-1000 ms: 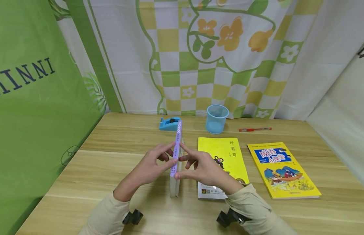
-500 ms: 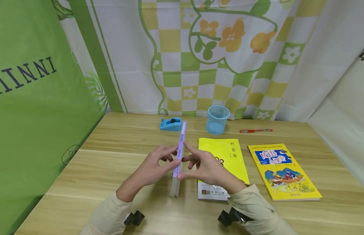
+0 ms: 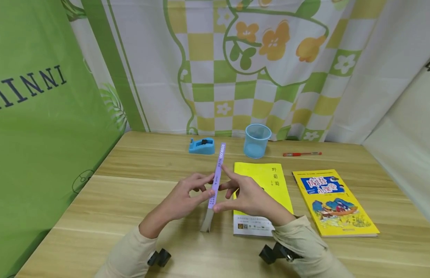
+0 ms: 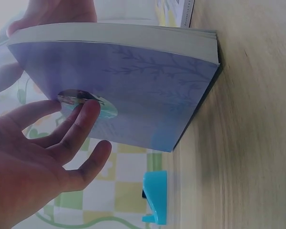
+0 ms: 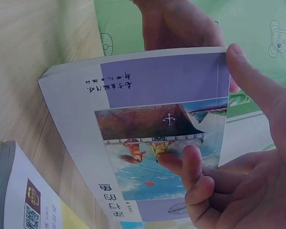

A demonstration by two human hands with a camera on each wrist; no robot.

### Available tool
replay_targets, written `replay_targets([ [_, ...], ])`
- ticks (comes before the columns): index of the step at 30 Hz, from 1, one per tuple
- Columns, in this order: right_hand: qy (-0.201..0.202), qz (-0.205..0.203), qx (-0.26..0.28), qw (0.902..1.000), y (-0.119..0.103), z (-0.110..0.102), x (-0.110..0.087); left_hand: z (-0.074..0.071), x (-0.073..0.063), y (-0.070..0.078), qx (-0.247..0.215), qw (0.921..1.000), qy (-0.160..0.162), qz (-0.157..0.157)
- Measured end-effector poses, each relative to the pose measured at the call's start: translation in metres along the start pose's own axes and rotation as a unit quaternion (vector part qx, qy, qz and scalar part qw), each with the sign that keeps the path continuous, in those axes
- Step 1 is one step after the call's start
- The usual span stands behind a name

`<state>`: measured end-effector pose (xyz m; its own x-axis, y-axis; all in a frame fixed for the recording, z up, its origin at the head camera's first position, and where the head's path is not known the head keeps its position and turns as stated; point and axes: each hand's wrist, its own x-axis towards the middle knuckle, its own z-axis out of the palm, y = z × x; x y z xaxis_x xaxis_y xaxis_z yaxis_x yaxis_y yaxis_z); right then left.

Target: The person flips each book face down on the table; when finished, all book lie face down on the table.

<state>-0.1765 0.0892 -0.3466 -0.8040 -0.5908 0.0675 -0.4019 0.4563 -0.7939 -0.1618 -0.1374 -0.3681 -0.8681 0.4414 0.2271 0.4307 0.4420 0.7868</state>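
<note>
A book with a lilac spine (image 3: 217, 175) stands on its long page edge in the middle of the table, spine up and leaning right. My left hand (image 3: 185, 195) holds it from the left, thumb at the spine and fingers against the lilac cover (image 4: 148, 90). From the right, my right hand (image 3: 248, 195) grips it, index finger and thumb by the spine. Its other fingers are curled against the illustrated cover (image 5: 152, 143). Just right of the held book, partly behind my right hand, lies a yellow book (image 3: 251, 170).
Another yellow book (image 3: 334, 204) lies farther right. Along the back are a blue tape dispenser (image 3: 202, 146), a blue mesh pen cup (image 3: 256, 141) and a red pen (image 3: 302, 154). A patterned curtain (image 3: 229, 69) hangs behind the wooden table (image 3: 107, 216).
The book's spine has swung and leaned to the right, uncovering the tape dispenser. Both hands have shifted slightly right with it. The other objects stay in place.
</note>
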Motion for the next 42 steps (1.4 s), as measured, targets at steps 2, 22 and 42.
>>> replay_targets([
  [2, -0.002, 0.001, -0.002, 1.0000, 0.001, -0.001, 0.000, 0.000, 0.000, -0.001, -0.006, 1.0000, -0.005, -0.001],
  [22, -0.037, 0.024, -0.015, 0.9989, 0.000, -0.009, -0.003, -0.003, 0.000, -0.012, -0.035, 0.9984, -0.043, -0.011],
  [42, -0.053, 0.034, -0.022, 0.9978, 0.000, -0.014, -0.004, 0.003, 0.004, -0.031, 0.029, 0.9860, -0.117, -0.115],
])
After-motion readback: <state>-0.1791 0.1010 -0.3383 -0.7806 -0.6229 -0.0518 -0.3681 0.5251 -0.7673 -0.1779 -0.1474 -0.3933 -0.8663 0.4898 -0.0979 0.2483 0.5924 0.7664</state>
